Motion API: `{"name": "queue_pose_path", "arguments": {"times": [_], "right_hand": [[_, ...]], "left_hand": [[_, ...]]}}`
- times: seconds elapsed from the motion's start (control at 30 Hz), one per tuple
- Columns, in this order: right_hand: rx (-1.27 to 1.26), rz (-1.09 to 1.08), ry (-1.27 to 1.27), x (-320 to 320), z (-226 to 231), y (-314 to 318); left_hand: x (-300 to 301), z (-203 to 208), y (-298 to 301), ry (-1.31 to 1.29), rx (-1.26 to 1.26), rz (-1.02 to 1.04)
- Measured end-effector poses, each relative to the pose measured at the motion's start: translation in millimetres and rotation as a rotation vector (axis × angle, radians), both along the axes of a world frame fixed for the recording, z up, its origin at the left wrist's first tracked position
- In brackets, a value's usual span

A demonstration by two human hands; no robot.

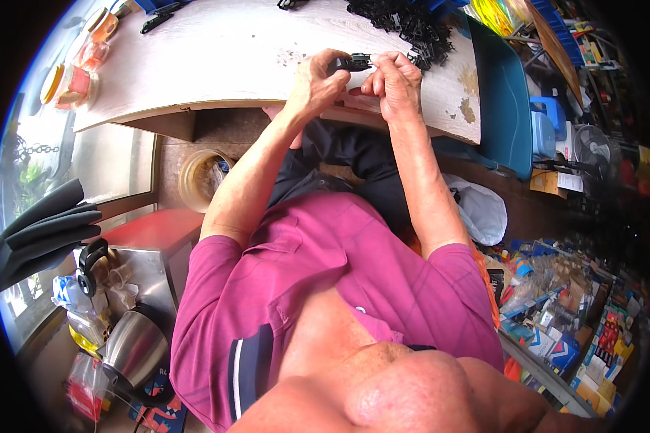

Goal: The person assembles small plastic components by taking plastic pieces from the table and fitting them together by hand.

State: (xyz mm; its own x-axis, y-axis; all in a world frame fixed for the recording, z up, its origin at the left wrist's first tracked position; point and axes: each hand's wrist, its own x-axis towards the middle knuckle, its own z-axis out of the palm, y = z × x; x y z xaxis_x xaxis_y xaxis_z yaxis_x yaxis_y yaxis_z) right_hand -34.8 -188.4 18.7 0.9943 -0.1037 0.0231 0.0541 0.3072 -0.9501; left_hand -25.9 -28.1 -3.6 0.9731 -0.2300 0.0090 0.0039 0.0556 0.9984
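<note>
My left hand (315, 84) is closed round a small black plastic part (349, 63) above the table's near edge. The piece points to the right and has a dark greenish section at its far end. At that end my right hand (397, 84) is closed in a pinch, its fingertips close together. Whatever lies between those fingertips is too small to make out. Beyond my right hand, a heap of similar black parts (404, 30) is spread on the white table (217, 54).
Tape rolls (72, 85) stand at the table's left end. Another black part (159, 20) lies at the far left. A teal chair (500, 108) adjoins the right edge. A round bin (198, 177) is under the table, and a steel kettle (136, 348) is lower left.
</note>
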Motion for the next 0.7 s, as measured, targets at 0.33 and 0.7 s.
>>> {"name": "queue_pose_path", "arguments": {"times": [0.33,0.7], "right_hand": [[-0.031,0.025,-0.008,-0.2,-11.2,0.3],[-0.109,-0.013,0.11,4.4,-6.8,12.5]], "left_hand": [[5.4,-6.8,-2.2,-0.24,0.235,0.03],[-3.7,7.6,-5.3,-0.077,-0.006,0.199]]}}
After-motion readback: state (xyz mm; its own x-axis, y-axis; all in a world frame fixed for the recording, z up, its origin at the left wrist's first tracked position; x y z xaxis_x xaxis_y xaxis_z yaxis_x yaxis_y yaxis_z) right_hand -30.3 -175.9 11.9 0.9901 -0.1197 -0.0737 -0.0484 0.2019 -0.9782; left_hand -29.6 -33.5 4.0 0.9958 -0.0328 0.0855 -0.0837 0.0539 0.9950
